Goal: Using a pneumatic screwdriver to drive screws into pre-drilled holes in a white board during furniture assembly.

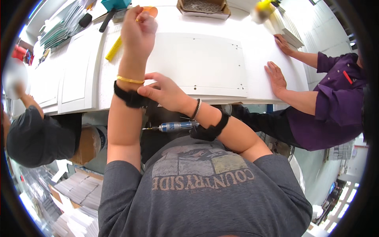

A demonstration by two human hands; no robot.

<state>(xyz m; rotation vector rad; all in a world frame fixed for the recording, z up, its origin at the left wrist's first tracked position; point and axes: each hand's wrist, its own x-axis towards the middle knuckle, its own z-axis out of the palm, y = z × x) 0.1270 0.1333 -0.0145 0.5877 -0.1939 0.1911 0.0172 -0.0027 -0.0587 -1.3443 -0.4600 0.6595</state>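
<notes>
My left hand (pixel 140 29) is raised over the far part of the white table, its fingers curled in with nothing visible in them. An orange round thing (pixel 150 12) lies just beyond it, partly hidden. A yellow bracelet and a black wristband (pixel 129 97) circle my left wrist. My right hand (pixel 167 91) reaches across and pinches the wristband between thumb and fingers. Right of my left forearm, a white panel (pixel 197 61) with small holes along its edges lies flat. Below the table edge, in front of my body, is a blue and silver power screwdriver (pixel 175 126) with a bit pointing left.
Yellow strip (pixel 113 48), dark-handled tool (pixel 106 21) and teal container (pixel 115 4) lie far left. White framed doors (pixel 79 71) rest at left. An open cardboard box (pixel 203 10) stands at the back. A co-worker's hands (pixel 276 79) rest at right; another person (pixel 29 134) works at left.
</notes>
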